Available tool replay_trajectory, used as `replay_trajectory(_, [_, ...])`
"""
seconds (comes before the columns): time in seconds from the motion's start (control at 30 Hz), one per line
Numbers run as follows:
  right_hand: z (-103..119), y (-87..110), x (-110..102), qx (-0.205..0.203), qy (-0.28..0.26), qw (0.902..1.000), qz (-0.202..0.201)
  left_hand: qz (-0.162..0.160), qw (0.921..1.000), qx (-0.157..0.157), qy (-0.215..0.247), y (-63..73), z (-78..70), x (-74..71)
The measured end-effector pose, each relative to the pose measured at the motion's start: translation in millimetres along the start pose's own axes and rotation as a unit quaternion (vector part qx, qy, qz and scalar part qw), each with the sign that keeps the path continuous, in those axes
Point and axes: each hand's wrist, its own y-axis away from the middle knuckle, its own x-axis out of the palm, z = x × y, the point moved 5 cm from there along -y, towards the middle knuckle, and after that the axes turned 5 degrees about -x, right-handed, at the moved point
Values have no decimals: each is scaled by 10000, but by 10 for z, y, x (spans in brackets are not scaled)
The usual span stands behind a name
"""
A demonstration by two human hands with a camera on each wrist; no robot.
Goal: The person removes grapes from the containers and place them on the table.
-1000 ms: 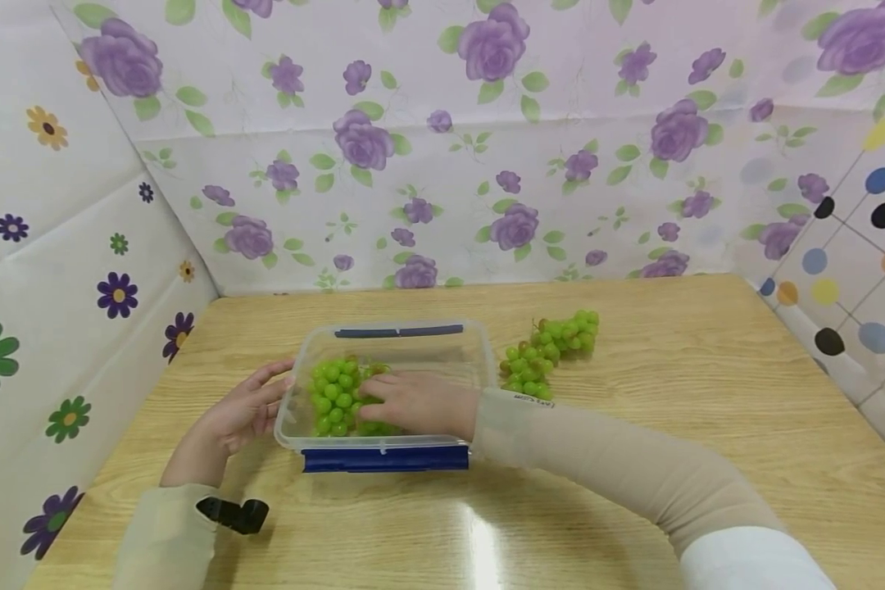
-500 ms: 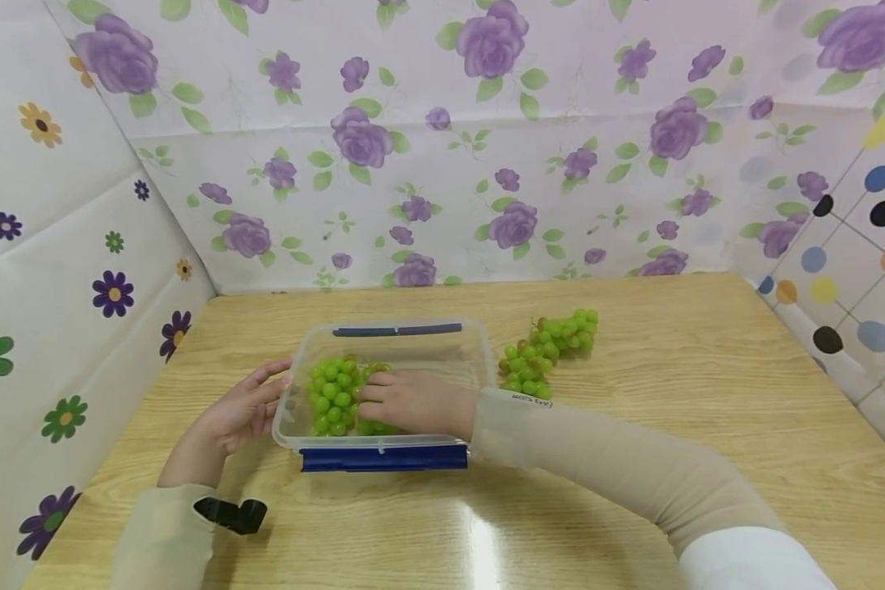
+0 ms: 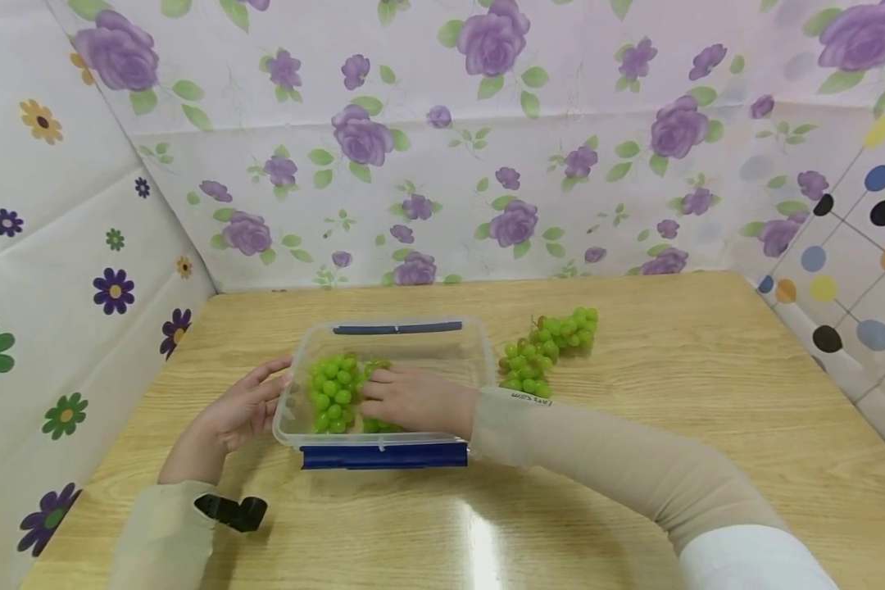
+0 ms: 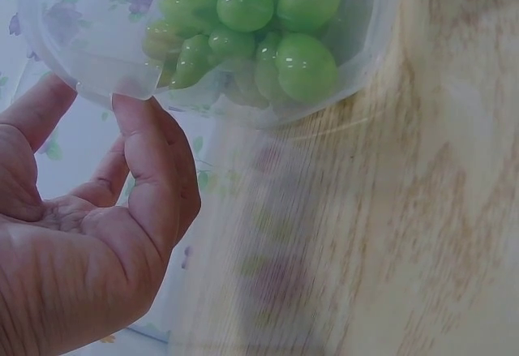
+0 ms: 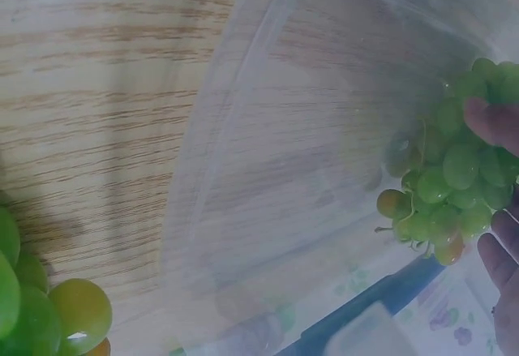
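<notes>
A clear plastic food box with blue side latches stands on the wooden table. Inside it, at the left, lies a bunch of green grapes. My right hand reaches down into the box and grips a second bunch of grapes, its thumb on one side and fingers on the other. That bunch is partly covered by the hand in the head view. At the box's left end, my left hand touches the rim with its fingertips, fingers loosely bent; grapes show through the wall in the left wrist view.
More green grapes lie on the table to the right of the box, behind the right forearm. A flowered sheet stands along the table's back edge, with patterned sheets on both sides. A black device sits on the left wrist.
</notes>
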Motion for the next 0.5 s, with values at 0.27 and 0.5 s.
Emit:
replay_trajectory(0.27, [5, -13, -33, -105, -492, 9986, 183, -4, 10000, -7, 62, 3, -12, 0])
replay_trajectory(0.5, [19, -15, -28, -224, -442, 9984, 274, -55, 10000, -32, -75, 6, -6, -4])
